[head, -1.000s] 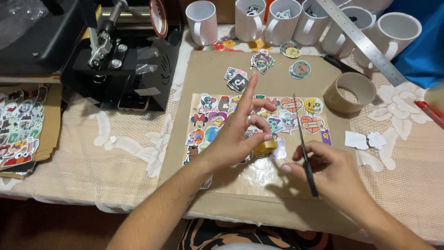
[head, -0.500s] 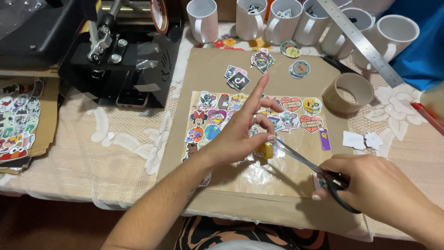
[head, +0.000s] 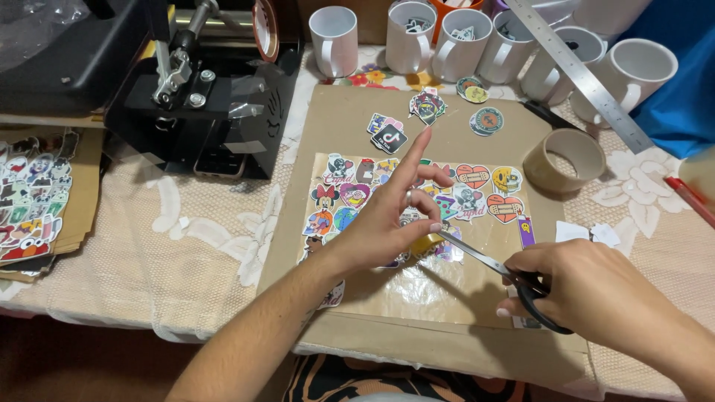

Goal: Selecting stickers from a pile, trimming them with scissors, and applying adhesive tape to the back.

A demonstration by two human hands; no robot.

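Note:
My left hand (head: 391, 216) rests over a sheet of colourful stickers (head: 477, 186) under clear film, pinching a small yellowish piece of tape (head: 426, 244) between thumb and fingers, index finger pointing up. My right hand (head: 596, 294) grips black-handled scissors (head: 491, 266), whose blades reach left to the tape piece at my left fingertips. The sheet lies on a brown cardboard board (head: 447, 342).
A roll of brown tape (head: 564, 158) sits right of the sheet. White mugs (head: 334, 41) and a metal ruler (head: 588, 78) line the back. A black press machine (head: 201, 97) stands at left, with another sticker sheet (head: 33, 197) beside it. Loose stickers (head: 424, 108) lie above.
The scissors swung from pointing upright to lying flat, and my right hand took the handles and moved right. The blades now meet the tape at my left fingers.

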